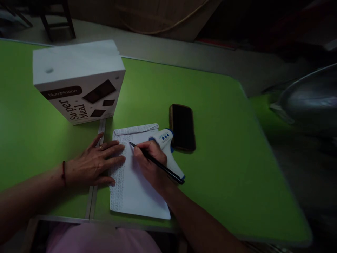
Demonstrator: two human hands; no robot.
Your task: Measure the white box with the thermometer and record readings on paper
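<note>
A white notepad (142,196) lies on the green table, its top page folded over and rows of small handwriting down its left side. My left hand (96,161) rests flat with fingers spread, the fingertips on the pad's left edge. Held between the fingers of my right hand (151,161) is a black pen (163,167), its tip at the upper part of the page. Partly behind that hand, a white and blue infrared thermometer (164,138) lies across the pad's right edge, beside a dark smartphone (182,128).
A white NutriMotion box (81,80) stands upright at the back left of the green table (223,158). A seam between two table tops runs under my left hand. Beyond the far edge are a dark stool (59,24) and the floor.
</note>
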